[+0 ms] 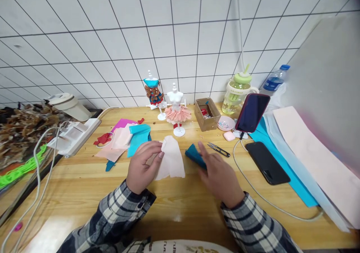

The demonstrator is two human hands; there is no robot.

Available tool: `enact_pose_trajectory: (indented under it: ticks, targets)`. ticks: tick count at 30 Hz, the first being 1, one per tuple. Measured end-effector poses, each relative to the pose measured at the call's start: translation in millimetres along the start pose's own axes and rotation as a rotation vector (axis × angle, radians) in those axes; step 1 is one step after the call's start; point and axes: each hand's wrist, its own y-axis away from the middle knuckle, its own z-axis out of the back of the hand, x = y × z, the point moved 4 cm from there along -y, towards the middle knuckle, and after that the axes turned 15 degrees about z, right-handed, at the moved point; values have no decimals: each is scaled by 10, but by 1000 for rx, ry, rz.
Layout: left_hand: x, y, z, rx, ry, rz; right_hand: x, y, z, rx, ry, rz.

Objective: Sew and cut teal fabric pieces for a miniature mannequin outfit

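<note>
White-tiled wall behind a wooden tabletop [180, 208]; two hands at work near its middle.

Left hand [144, 165]: thumb and fingers pinched on the edge of a pale pink cloth piece [172, 159], which hangs toward the right hand [219, 174]. Right hand: index finger extended over a dark teal cloth piece [194, 155], fingertips at its right end; whether they grip it cannot be told. Thread snips [218, 149] lie just beyond that hand. Toward the wall-side edge stand a mini dress form in a peach ruffled skirt [177, 112], a second in a turquoise top [152, 92], and an open cardboard box [207, 114]. Black smartphone [267, 163] lies toward the right edge.
</note>
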Motion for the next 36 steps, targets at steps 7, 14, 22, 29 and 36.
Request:
enact_pose_trajectory:
  ticks: [7,14,22,29,36]
  targets:
    - [97,184,-194,99,-20,71,5,9,-220,114,-15,-69]
    - [393,491,-569,438,-205,-44,50,88,-311,245,44,1]
    - [415,632,-638,358,-321,24,254,189,-513,257,144,-90]
    - [390,595,-534,304,-139,8,214,127,-328,290,-218,-81]
    - [211,625,-571,390,-163,-238,-140,-64,-326,258,-213,-169]
